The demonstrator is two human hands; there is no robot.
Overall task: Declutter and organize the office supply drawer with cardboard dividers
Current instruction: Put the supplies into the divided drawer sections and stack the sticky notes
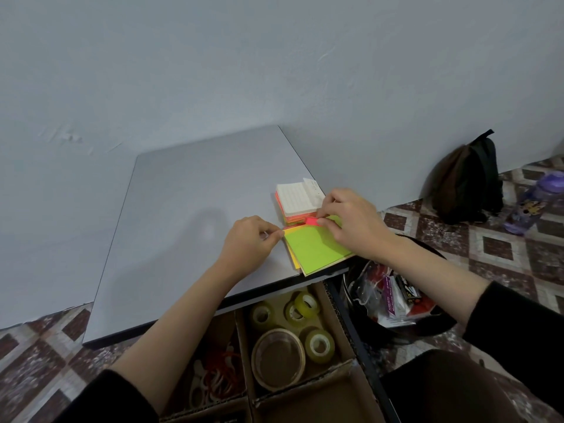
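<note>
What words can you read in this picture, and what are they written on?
No text here is clear enough to read.
Purple packet in the bag: letters run along it, too blurred to read.
Black box beside it: white writing, too blurred to read.
White lined notepad: tiny print on its raised flap, too small to read.
</note>
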